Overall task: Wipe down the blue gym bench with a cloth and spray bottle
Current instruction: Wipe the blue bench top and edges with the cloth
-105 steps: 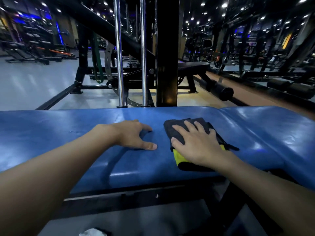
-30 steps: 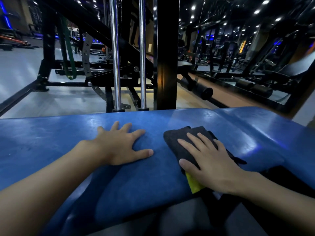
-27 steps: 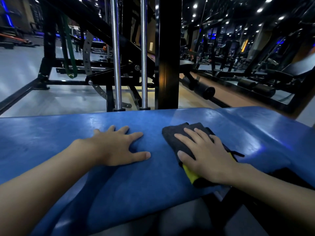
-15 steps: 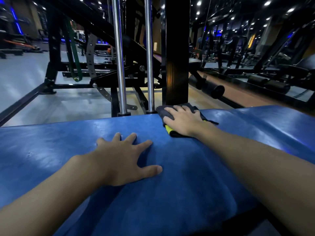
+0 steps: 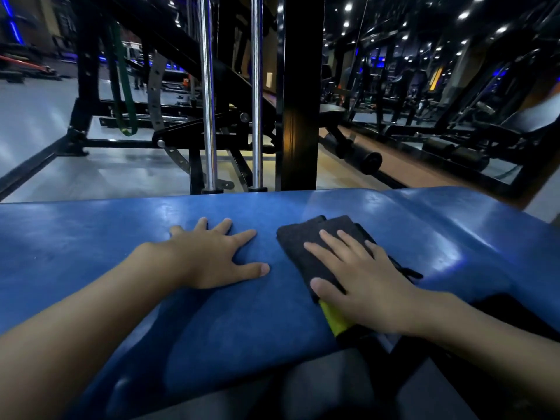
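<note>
The cloth (image 5: 303, 247) is pressed onto the blue counter (image 5: 91, 237) by the flat right hand (image 5: 369, 286) — the left hand (image 5: 212, 259) is spread flat alongside.

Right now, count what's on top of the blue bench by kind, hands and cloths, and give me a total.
Hands: 2, the left hand flat on the bench, the right hand flat on the cloth
Cloths: 1, dark with a yellow side
Total: 3

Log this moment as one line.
right hand: presses folded dark grey cloth | left hand: flat on blue padded gym bench | spray bottle: not in view
</note>
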Tool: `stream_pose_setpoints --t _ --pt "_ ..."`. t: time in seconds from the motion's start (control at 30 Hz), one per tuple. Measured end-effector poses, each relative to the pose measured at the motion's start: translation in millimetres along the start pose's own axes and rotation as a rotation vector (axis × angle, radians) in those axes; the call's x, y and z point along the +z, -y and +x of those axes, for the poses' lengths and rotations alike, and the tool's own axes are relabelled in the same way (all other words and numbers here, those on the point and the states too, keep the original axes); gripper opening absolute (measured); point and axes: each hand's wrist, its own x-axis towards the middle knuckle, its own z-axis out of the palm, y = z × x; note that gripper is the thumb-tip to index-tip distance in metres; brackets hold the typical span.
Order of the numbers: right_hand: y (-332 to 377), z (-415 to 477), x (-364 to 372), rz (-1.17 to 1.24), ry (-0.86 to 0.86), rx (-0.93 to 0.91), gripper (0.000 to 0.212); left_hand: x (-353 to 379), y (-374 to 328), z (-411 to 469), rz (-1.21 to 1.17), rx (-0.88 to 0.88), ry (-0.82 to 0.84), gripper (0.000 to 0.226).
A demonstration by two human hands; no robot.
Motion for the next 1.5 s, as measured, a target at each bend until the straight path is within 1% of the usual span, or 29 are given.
stream_pose_setpoints --t 0.07,0.1,0.17,0.2,0.23,0.27,0.33,0.4,0.47,0.5,0.53,0.57,0.63,0.67,0.73,0.8,0.83,0.9,0.97,1.03,1.13,1.2,1.23,1.3,1.37,1.4,1.43,1.47,1.5 --pt "-0.2 -17.4 -13.1 0.024 0.079 -0.031 0.085 3.0 -1.0 -1.2 -0.007 0.000 -0.014 0.096" --pt "-2.3 -15.6 -21.0 0.057 0.083 -0.037 0.077 4.2 -1.5 -1.8 -0.004 0.000 -0.025 0.093" --pt "-9.1 5.3 -35.4 0.125 -0.036 -0.060 0.056 5.3 -3.4 -3.3 0.005 0.003 -0.040 0.088" --pt "-14.0 21.0 -39.3 0.139 -0.096 -0.074 0.052 6.3 -4.2 -4.1 0.006 0.007 -0.045 0.086" --pt "-18.4 36.9 -42.0 0.162 -0.109 -0.078 0.054 7.0 -4.8 -5.0 0.004 0.010 -0.052 0.085" --pt "-22.0 51.1 -44.3 0.213 -0.066 -0.072 0.058 7.9 -4.9 -5.6 0.001 0.013 -0.057 0.084" --pt "-28.5 71.5 -45.3 0.348 0.099 -0.069 0.068 9.3 -4.4 -5.9 0.001 0.015 -0.058 0.089" --pt "-34.1 82.1 -47.0 0.381 0.209 -0.077 0.073 10.5 -3.3 -4.1 0.009 0.016 -0.060 0.095" --pt "-37.7 86.3 -51.7 0.385 0.216 -0.068 0.076 11.3 -2.8 -2.8 0.012 0.024 -0.073 0.093" --pt "-38.3 86.8 -54.4 0.366 0.208 -0.058 0.074 11.0 -2.4 -2.5 0.009 0.027 -0.077 0.096" --pt "-38.6 87.0 -57.0 0.341 0.202 -0.055 0.068 10.4 -2.5 -2.9 0.006 0.030 -0.074 0.102" --pt "-39.1 87.7 -59.7 0.326 0.205 -0.048 0.055 9.3 -3.4 -3.6 0.007 0.031 -0.069 0.108" --pt "-38.6 89.5 -62.4 0.343 0.198 -0.041 0.022 7.1 -5.0 -4.1 0.006 0.032 -0.071 0.114" --pt "-37.0 89.0 -63.0 0.356 0.183 -0.053 0.014 6.7 -5.4 -3.6 0.004 0.034 -0.074 0.114" --pt "-34.5 87.8 -63.7 0.367 0.120 -0.075 0.016 7.7 -4.4 -2.2 -0.001 0.035 -0.072 0.110" --pt "-34.9 85.6 -68.8 0.373 0.019 -0.100 0.017 9.6 -3.3 -0.7 -0.002 0.032 -0.074 0.095" --pt "-35.6 83.1 -74.3 0.361 -0.048 -0.108 0.017 9.8 -3.4 -0.7 -0.002 0.033 -0.079 0.088" --pt "-36.4 76.1 -89.9 0.304 -0.256 -0.118 0.020 9.8 -3.6 -1.2 -0.005 0.031 -0.080 0.085" --pt "-37.6 68.5 -106.9 0.310 -0.466 -0.129 0.022 8.4 -3.7 -2.7 -0.019 0.032 -0.071 0.096" --pt "-39.4 61.2 -120.8 0.363 -0.631 -0.155 0.019 7.6 -3.3 -3.4 -0.027 0.051 -0.075 0.116" --pt "-39.5 49.8 -125.4 0.324 -0.804 -0.210 0.019 7.9 -1.6 -2.8 -0.039 0.052 -0.093 0.135" --pt "-35.8 36.5 -115.9 0.276 -0.845 -0.258 0.018 7.7 -2.7 -3.5 -0.043 0.049 -0.097 0.136" --pt "-35.8 29.3 -107.5 0.241 -0.836 -0.278 0.017 7.4 -3.8 -4.0 -0.052 0.048 -0.095 0.135" --pt "-36.1 14.9 -90.2 0.195 -0.741 -0.311 0.017 7.4 -4.6 -4.5 -0.067 0.042 -0.092 0.128" --pt "-39.7 9.4 -77.2 0.263 -0.635 -0.274 0.020 8.0 -2.9 -4.5 -0.069 0.044 -0.099 0.128" --pt "-41.1 9.5 -75.6 0.319 -0.618 -0.234 0.023 7.8 -2.5 -4.9 -0.078 0.046 -0.099 0.126" --pt "-41.5 10.8 -77.3 0.353 -0.624 -0.201 0.028 6.6 -2.6 -6.0 -0.087 0.048 -0.103 0.119" --pt "-41.5 13.5 -81.0 0.360 -0.632 -0.188 0.030 5.8 -2.5 -5.4 -0.102 0.043 -0.107 0.105" --pt "-40.7 17.3 -86.1 0.353 -0.622 -0.191 0.026 3.3 -3.4 -6.6 -0.124 0.035 -0.120 0.088"
